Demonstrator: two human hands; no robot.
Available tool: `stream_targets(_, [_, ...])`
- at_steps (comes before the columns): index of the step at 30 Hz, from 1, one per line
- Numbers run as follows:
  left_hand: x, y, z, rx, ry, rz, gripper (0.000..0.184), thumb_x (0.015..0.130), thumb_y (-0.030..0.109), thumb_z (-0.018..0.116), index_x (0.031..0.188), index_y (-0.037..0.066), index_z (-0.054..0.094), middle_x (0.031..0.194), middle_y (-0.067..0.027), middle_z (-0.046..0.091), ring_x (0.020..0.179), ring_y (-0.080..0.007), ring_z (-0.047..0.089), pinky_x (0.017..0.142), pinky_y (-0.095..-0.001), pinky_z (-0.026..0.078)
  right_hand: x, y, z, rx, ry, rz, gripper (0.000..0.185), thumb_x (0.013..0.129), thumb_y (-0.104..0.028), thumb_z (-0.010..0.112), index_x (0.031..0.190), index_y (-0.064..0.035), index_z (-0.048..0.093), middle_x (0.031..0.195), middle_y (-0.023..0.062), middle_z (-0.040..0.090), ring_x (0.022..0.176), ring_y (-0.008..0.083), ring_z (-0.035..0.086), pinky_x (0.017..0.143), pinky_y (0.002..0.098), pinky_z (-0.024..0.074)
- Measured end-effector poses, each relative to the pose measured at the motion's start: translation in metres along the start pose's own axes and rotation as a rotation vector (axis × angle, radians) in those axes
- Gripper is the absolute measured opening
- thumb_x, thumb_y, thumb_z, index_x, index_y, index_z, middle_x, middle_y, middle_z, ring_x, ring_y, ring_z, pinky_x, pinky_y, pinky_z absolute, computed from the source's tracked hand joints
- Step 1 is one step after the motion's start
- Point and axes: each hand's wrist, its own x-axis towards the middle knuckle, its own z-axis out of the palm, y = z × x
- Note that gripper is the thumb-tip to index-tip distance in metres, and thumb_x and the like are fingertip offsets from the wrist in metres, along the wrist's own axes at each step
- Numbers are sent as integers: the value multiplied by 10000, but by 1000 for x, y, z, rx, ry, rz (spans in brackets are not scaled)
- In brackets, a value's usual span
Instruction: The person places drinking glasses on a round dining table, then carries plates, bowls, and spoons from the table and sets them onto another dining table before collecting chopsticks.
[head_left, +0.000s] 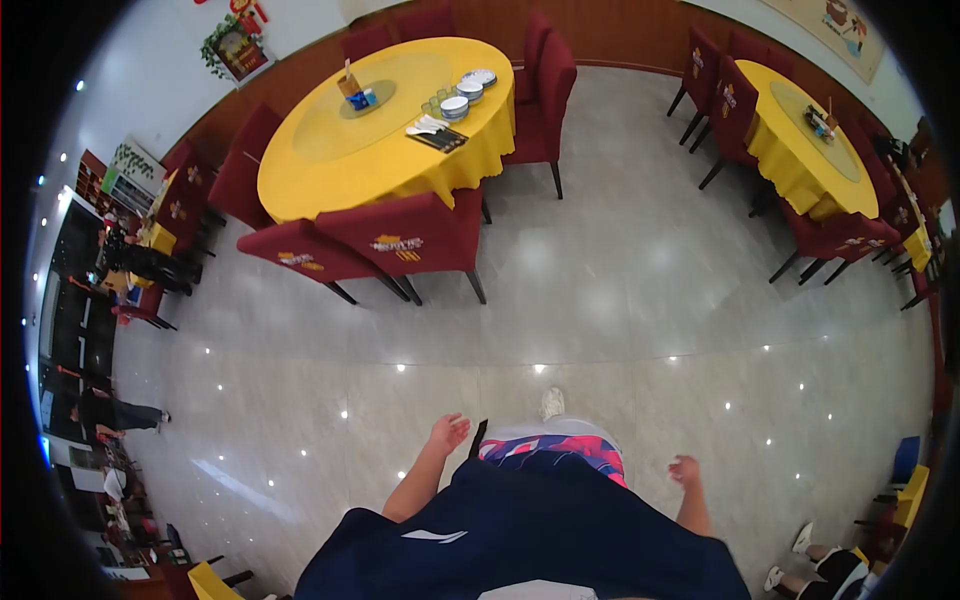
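Left hand [450, 432]: grip loosely open. Right hand [684, 470]: grip slack, slightly curled, open. Both above grey floor [590, 270]. Ahead, well apart from both, I count two near red chairs [420, 222]; beyond, one yellow-clothed tabletop [390, 165], carrying stacked white dishes [454, 108], glasses [430, 107], black strips [437, 141].

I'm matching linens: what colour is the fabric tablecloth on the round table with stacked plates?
The draped fabric tablecloth is yellow; best seen in the head view.
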Motion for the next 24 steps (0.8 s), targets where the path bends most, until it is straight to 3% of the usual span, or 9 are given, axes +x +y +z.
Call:
stream_targets(3, [25,76,42,284,-42,279,341,893,276,505,1146,48,530,953,-146,648,825,-186,615,726,-326,493,116,-65,2,-101,19,-107,144,821,-174,537,822,-35,574,659,187,603,436,248,521,360,352,383])
stream_targets(5, [27,109,82,228,14,314,338,886,292,514,1133,64,552,915,-119,659,782,-171,618,693,-311,485,132,-157,43,-1348,-30,-676,172,812,-178,573,724,-30,579,608,126,585,438,206,531,385,343,425])
stream_targets(6, [30,116,96,214,14,307,338,886,292,514,1133,64,552,915,-119,659,782,-171,618,693,-311,485,128,-203,84,-1003,-1,-689,156,820,-198,581,800,-45,605,621,95,598,454,176,540,401,320,445])
stream_targets(7, [35,127,110,278,35,274,340,883,296,518,1138,75,553,922,-109,660,794,-169,617,692,-304,480,138,-247,136,-109,-53,-342,170,841,-203,561,926,-67,614,668,88,619,522,171,576,450,315,472])
stream_targets(11, [86,145,132,446,125,197,297,873,299,519,1077,99,599,921,-86,665,820,-175,618,688,-292,472,77,-401,325,-140,-358,-404,261,909,-258,498,1111,-115,580,831,68,652,704,137,619,592,287,491])
stream_targets(13, [124,156,122,743,278,132,245,864,282,511,977,108,643,904,-78,668,806,-186,619,674,-313,477,52,-440,407,-239,-507,-412,245,917,-232,497,1115,-107,569,861,69,647,708,139,616,593,289,494])
stream_targets(15, [189,160,63,1293,240,367,193,834,254,544,887,108,658,875,-77,666,762,-192,615,643,-337,476,41,-460,471,-266,-620,-344,341,899,-221,524,1221,-116,492,885,79,640,710,160,618,587,306,502])
stream_targets(19, [165,226,75,474,433,-71,240,815,248,572,1013,121,617,890,-77,667,791,-188,620,673,-362,469,29,-517,521,-617,-704,-344,538,862,-207,560,1345,-128,337,962,105,608,715,191,621,603,331,519])
stream_targets(24, [176,303,106,171,392,50,325,849,275,536,1135,123,564,937,-81,665,832,-178,617,715,-362,466,125,-650,575,-514,-646,-420,493,883,-315,553,1309,-123,397,996,104,584,823,218,622,664,370,522])
